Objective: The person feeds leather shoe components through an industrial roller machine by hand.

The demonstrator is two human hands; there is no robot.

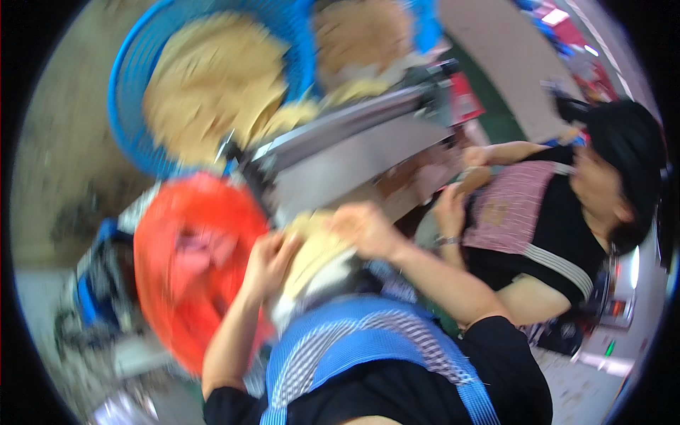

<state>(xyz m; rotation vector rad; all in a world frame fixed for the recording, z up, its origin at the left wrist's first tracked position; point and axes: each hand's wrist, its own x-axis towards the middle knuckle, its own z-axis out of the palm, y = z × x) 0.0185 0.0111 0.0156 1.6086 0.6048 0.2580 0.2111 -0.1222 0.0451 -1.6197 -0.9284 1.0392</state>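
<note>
A stack of thin, flat beige pieces (315, 246) lies in front of my body, at the near end of a metal machine (333, 166) with a long bar across it. My left hand (269, 261) is closed on the stack's left edge, its thumb lying over the top. At the right edge, my right hand (365, 230) has its fingers curled on the same pieces. Motion smears both hands, and their undersides are hidden. What material the pieces are made of does not show.
Beyond the machine stand a blue basket (119, 92) heaped with beige pieces (212, 85) and a second blue basket (426, 25). A red plastic bag (202, 283) bulges at my left. Close on my right, a co-worker (545, 212) holds a small brownish piece (473, 178).
</note>
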